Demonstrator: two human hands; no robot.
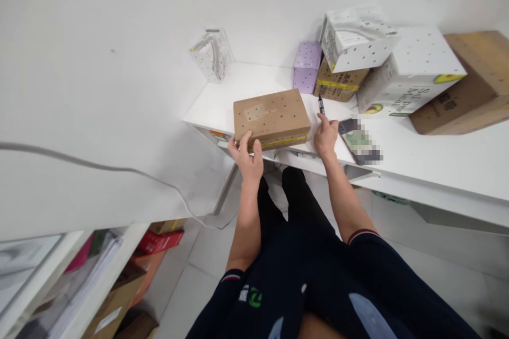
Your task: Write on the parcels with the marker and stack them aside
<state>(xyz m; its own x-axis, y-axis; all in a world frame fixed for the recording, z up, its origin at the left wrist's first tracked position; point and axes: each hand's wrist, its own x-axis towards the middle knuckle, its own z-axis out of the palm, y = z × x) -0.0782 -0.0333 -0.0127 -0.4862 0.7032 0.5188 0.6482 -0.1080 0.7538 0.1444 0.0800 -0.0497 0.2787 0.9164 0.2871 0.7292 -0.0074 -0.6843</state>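
Note:
A brown cardboard box [274,114] dotted with small dark marks lies on the white tabletop, a yellow strip along its near side. My left hand [248,159] rests at the box's near left corner, fingers spread and slightly bent, touching it without closing round it. To the right of the box, my right hand [326,136] is closed on a black marker [321,106], whose far end points away from me. A phone-like flat object [361,142], partly pixelated, lies just right of that hand.
Behind stand a purple box [307,68], a small brown box [340,83] under a white box [358,42], a large white box [413,79] and a big brown carton [473,85]. A white carton [212,55] leans at the left wall. A grey cable [131,169] hangs left.

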